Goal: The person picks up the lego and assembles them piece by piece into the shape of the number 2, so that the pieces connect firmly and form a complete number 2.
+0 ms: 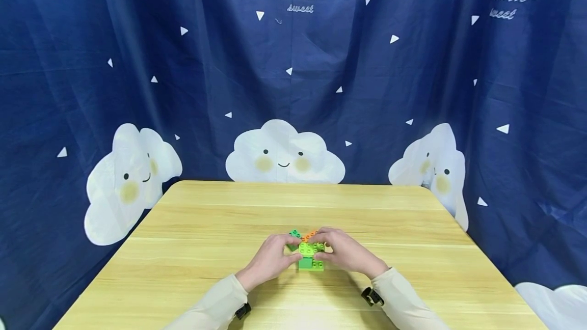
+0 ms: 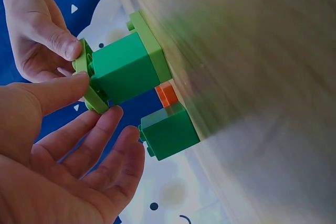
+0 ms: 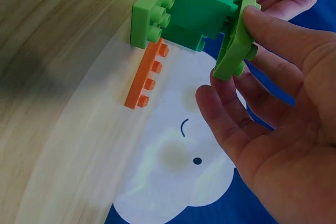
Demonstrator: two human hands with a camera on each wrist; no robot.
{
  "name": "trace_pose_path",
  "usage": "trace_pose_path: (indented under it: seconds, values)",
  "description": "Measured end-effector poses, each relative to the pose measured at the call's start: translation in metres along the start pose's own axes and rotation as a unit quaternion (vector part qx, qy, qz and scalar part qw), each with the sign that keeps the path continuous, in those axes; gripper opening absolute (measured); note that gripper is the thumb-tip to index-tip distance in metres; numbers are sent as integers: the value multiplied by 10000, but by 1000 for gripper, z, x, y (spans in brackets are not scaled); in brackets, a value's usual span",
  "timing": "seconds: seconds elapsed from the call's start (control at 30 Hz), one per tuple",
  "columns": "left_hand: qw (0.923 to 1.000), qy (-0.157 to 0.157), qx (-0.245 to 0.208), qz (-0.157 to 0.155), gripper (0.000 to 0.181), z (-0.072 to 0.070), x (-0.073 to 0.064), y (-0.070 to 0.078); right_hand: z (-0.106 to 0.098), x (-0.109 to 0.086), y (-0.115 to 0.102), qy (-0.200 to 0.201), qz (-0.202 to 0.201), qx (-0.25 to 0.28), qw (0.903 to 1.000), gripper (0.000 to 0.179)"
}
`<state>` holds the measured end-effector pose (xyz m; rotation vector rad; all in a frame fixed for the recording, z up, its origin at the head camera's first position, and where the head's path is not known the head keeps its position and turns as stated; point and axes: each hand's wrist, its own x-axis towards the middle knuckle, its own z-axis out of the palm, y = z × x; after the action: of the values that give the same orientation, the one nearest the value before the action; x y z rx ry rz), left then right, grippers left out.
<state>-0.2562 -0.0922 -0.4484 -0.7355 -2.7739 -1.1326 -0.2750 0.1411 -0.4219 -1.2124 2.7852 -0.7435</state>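
Observation:
Both hands meet at a small brick stack near the table's front. My left hand (image 1: 270, 256) pinches a light green plate (image 2: 95, 101) between thumb and fingers. From the other side, my right hand (image 1: 346, 252) pinches the same plate, thumb on its near edge. That plate lies over a dark green block (image 2: 123, 66), whose studs still show under it in both wrist views; the plate looks slightly tilted. Beneath the block is a light green base plate (image 3: 143, 22) with bare studs on its right part. Just behind the stack, an orange brick (image 3: 142, 82) lies on the table.
A second dark green block (image 2: 168, 132) stands on the wooden table (image 1: 206, 228), behind the stack to the left and close to my left fingertips. Beyond the table's back edge hangs a dark blue curtain (image 1: 312, 95) with clouds and triangles.

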Motion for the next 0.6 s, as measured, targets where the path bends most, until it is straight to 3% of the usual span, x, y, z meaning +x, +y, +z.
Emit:
trace_pose_path:
  seconds: [0.6]
  values:
    - [9999,-34,149,-41,33,1,-2,0,2,0,0,-37,116,-32,9999,34]
